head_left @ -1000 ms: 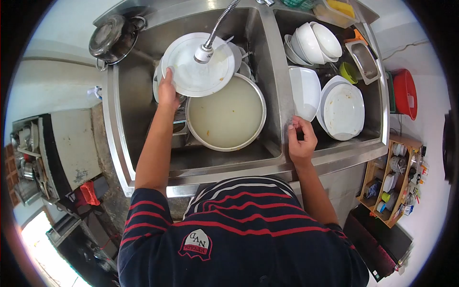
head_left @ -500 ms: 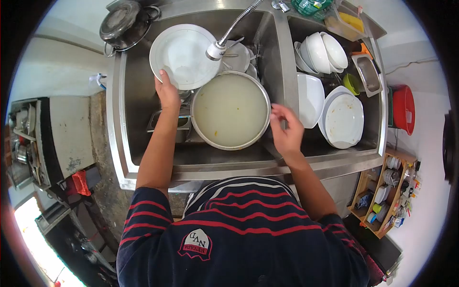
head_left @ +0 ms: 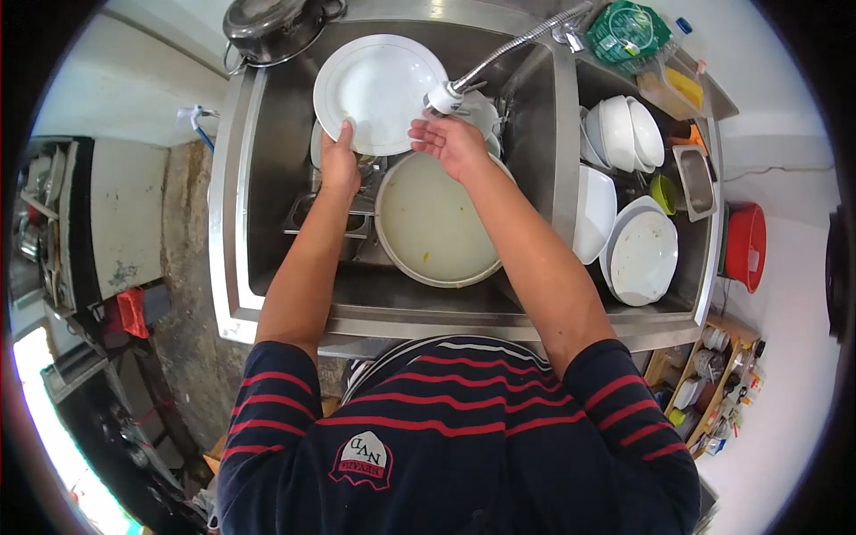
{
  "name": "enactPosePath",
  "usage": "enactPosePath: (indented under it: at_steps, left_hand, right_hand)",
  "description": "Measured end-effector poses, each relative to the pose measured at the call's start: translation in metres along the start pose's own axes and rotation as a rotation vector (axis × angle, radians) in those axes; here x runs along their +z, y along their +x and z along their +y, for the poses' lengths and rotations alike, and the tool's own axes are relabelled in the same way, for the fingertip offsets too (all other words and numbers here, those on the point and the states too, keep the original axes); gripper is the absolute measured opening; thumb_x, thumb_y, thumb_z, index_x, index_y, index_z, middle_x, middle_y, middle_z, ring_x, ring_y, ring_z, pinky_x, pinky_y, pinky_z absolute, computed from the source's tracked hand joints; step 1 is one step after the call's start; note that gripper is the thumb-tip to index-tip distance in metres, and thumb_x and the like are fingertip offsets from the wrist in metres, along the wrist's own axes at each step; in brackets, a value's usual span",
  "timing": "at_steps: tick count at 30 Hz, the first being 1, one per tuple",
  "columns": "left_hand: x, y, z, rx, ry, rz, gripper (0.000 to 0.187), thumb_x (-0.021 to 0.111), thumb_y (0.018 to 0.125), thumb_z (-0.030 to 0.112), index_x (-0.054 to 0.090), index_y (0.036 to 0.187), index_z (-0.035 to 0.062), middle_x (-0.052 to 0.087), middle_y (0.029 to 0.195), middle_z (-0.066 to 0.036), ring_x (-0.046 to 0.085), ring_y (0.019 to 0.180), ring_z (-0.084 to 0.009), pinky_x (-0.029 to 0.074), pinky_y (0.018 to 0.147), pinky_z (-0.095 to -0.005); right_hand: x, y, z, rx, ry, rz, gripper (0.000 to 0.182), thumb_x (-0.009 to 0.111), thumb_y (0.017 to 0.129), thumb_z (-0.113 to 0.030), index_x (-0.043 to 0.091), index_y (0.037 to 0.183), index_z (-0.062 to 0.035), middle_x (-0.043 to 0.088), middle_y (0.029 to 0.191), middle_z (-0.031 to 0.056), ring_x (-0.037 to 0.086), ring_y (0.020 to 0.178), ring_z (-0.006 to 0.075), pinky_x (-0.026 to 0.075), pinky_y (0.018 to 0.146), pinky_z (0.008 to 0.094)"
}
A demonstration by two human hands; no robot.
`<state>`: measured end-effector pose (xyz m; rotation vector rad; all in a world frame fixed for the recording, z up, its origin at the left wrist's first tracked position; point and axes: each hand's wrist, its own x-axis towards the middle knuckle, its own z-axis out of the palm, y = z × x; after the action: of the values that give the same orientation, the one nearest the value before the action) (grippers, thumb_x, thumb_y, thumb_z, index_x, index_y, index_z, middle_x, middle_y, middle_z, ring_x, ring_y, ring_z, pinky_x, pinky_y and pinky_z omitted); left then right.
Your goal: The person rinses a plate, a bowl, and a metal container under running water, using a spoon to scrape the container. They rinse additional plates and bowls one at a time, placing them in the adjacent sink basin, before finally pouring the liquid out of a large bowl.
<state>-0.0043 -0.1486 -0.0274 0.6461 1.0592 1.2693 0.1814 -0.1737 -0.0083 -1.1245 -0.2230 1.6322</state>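
Note:
My left hand (head_left: 341, 162) grips the lower edge of a white plate (head_left: 379, 94), thumb on its face, over the left sink basin. Beside the plate's lower right edge is my right hand (head_left: 448, 143), fingers apart and holding nothing, just below the white tap head (head_left: 442, 98). Under my right wrist sits a large round pot of cloudy water (head_left: 437, 223). Behind my right hand, more dishes and cutlery (head_left: 480, 111) lie partly hidden in the basin. A small metal container (head_left: 357, 223) is left of the pot.
The right basin holds stacked white bowls (head_left: 617, 134), a square white dish (head_left: 593, 214), soiled plates (head_left: 644, 259) and a green cup (head_left: 662, 192). A dark metal pot (head_left: 272, 31) stands at the back left corner. A steel divider (head_left: 565, 152) separates the basins.
My right hand has moved up and left from the pot's right rim to beneath the tap head. The plate in my left hand is tilted differently. The camera view has shifted slightly.

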Motion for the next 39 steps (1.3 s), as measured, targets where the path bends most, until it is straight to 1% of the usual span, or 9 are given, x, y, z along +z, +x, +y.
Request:
enactPosePath:
  at_steps: [6,10,16,20,24,30,34,37,39]
  left_hand:
    - [-0.010,0.013,-0.007,-0.246,-0.067,-0.105,0.040,0.048,0.098,0.017,0.039,0.136,0.0087,0.054,0.128,-0.009,0.056,0.112,-0.0236,0.046,0.094,-0.0379]
    - [0.004,0.007,-0.015,-0.349,-0.181,-0.206,0.041,0.049,0.098,0.018,0.039,0.136,0.0065,0.053,0.130,-0.009,0.056,0.114,-0.0223,0.047,0.094,-0.0391]
    - [0.014,0.019,-0.019,-0.540,-0.133,-0.360,0.044,0.052,0.096,0.019,0.040,0.135,0.0002,0.053,0.130,-0.013,0.054,0.117,-0.0254,0.043,0.101,-0.0401]
    - [0.037,0.017,-0.014,-0.540,0.014,-0.415,0.049,0.056,0.093,0.016,0.038,0.136,-0.0003,0.054,0.129,-0.013,0.055,0.115,-0.0256,0.044,0.100,-0.0396]
    - [0.055,-0.005,-0.017,-0.299,0.327,-0.442,0.061,0.068,0.078,0.001,0.039,0.131,-0.0015,0.058,0.117,-0.016,0.061,0.102,-0.0268,0.054,0.078,-0.0371]
    - [0.054,-0.001,-0.018,-0.211,0.515,-0.338,0.051,0.067,0.082,0.009,0.044,0.127,-0.0019,0.063,0.095,-0.012,0.063,0.075,-0.0207,0.053,0.053,-0.0326]
    - [0.045,0.014,-0.017,-0.250,0.442,-0.147,0.044,0.050,0.094,0.036,0.058,0.112,-0.0022,0.064,0.086,-0.009,0.061,0.068,-0.0179,0.051,0.052,-0.0332]
    - [0.037,0.014,0.001,-0.485,0.255,-0.174,0.045,0.049,0.094,0.036,0.054,0.119,-0.0013,0.065,0.096,-0.011,0.064,0.075,-0.0203,0.054,0.059,-0.0348]
    - [0.037,-0.003,0.023,-0.638,0.141,-0.319,0.051,0.047,0.096,0.036,0.043,0.133,0.0016,0.056,0.125,-0.015,0.058,0.110,-0.0300,0.051,0.087,-0.0424]
  right_hand:
    - [-0.018,-0.010,-0.007,-0.450,-0.415,0.422,0.032,0.063,0.086,-0.013,0.056,0.113,0.0044,0.065,0.090,0.0105,0.062,0.069,0.0163,0.046,0.047,0.0264]
    - [-0.038,-0.014,-0.017,-0.247,-0.355,0.131,0.038,0.068,0.082,-0.019,0.059,0.113,0.0017,0.066,0.089,0.0091,0.063,0.068,0.0174,0.049,0.050,0.0296]
    - [-0.061,-0.029,-0.006,-0.168,-0.237,0.131,0.035,0.065,0.081,-0.014,0.060,0.112,0.0033,0.066,0.101,0.0121,0.064,0.088,0.0216,0.049,0.076,0.0365]
    - [-0.051,-0.047,0.005,-0.458,-0.257,0.225,0.040,0.058,0.085,-0.007,0.053,0.123,0.0065,0.061,0.119,0.0157,0.059,0.106,0.0231,0.045,0.091,0.0349]
    - [-0.049,-0.044,0.013,-0.754,-0.334,0.346,0.039,0.057,0.084,-0.005,0.052,0.120,0.0113,0.062,0.116,0.0173,0.059,0.106,0.0247,0.042,0.092,0.0323]
    - [-0.043,-0.054,0.015,-0.656,-0.265,0.409,0.038,0.056,0.087,-0.008,0.052,0.121,0.0090,0.060,0.120,0.0162,0.059,0.105,0.0245,0.043,0.092,0.0359]
    - [-0.043,-0.057,0.011,-0.479,-0.189,0.395,0.038,0.056,0.088,-0.011,0.052,0.119,0.0097,0.060,0.117,0.0184,0.062,0.099,0.0268,0.050,0.083,0.0412]
    - [-0.030,-0.079,-0.001,-0.243,0.026,0.304,0.039,0.055,0.088,-0.014,0.050,0.118,0.0110,0.060,0.112,0.0205,0.064,0.091,0.0294,0.054,0.071,0.0447]
    - [-0.033,-0.083,-0.003,-0.190,0.049,0.198,0.041,0.052,0.090,-0.016,0.046,0.119,0.0125,0.061,0.108,0.0223,0.064,0.087,0.0328,0.056,0.067,0.0451]
